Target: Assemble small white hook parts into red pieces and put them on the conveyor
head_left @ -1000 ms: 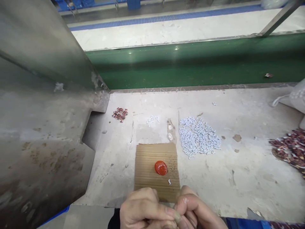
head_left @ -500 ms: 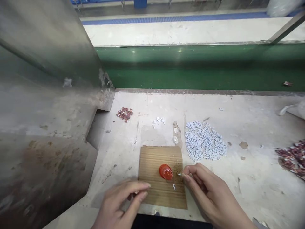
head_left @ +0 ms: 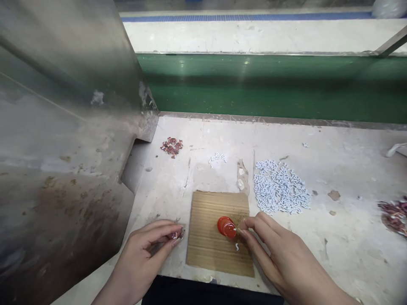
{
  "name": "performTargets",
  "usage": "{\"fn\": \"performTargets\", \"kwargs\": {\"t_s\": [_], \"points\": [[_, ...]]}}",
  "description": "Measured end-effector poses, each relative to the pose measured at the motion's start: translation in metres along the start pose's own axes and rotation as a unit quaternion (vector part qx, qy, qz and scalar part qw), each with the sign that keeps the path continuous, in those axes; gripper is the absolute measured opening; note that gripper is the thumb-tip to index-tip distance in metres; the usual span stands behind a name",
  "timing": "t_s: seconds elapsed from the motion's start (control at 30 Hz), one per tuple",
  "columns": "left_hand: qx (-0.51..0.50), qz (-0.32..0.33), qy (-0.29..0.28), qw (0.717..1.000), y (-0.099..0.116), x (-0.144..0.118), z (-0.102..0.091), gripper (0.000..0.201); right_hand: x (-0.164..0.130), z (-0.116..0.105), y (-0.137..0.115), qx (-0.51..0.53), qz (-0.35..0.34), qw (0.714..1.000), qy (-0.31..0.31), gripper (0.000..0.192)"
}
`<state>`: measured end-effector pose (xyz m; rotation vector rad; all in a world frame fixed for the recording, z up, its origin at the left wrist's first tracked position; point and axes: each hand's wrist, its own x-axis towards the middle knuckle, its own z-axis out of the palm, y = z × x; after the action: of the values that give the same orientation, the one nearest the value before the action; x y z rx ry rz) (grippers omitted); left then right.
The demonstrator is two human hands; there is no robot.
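My left hand [head_left: 143,254] pinches a small dark-red piece with white marks [head_left: 178,234] between thumb and fingertips, left of the cardboard. Over the right side of the brown cardboard square [head_left: 203,241], my right hand [head_left: 280,250] is closed in a pinch on a tiny white piece [head_left: 235,229]. Its tip is at the edge of a small red dish [head_left: 226,227] with glossy contents; whether they touch, I cannot tell. One white curved piece [head_left: 237,247] lies loose on the cardboard below the dish.
A wide pile of white squiggly pieces [head_left: 280,186] spreads right of the cardboard. Dark-red pieces form a small cluster [head_left: 172,146] behind and a bigger heap [head_left: 392,215] far right. A few white pieces [head_left: 218,158] lie between. Metal housing [head_left: 79,127] stands left; a green belt [head_left: 254,89] runs behind.
My left hand has moved left off the cardboard, and the dark-red piece in it now shows clearly. My right hand has brought the white piece left to the red dish. The view shifted slightly.
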<state>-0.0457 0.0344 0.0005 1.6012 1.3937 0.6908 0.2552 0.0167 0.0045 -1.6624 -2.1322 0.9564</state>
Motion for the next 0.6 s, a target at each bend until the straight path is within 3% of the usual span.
{"fn": "performTargets", "kwargs": {"t_s": [0.13, 0.2, 0.47, 0.6], "points": [[0.097, 0.114, 0.011, 0.989, -0.007, 0.0, 0.004, 0.021, -0.003, 0.003, 0.001, -0.022, 0.004, 1.0, 0.004, 0.028], [0.104, 0.14, 0.019, 0.985, -0.009, -0.002, 0.005, 0.02, -0.005, 0.003, 0.001, -0.02, 0.009, 1.0, 0.013, 0.029], [0.07, 0.134, 0.048, 0.987, -0.013, -0.004, 0.01, 0.028, -0.011, -0.008, 0.013, 0.015, 0.001, 0.998, 0.065, 0.016], [0.032, 0.101, 0.087, 0.991, 0.003, -0.008, 0.01, 0.033, -0.022, -0.004, 0.021, 0.061, 0.028, 0.993, 0.092, 0.016]]}}
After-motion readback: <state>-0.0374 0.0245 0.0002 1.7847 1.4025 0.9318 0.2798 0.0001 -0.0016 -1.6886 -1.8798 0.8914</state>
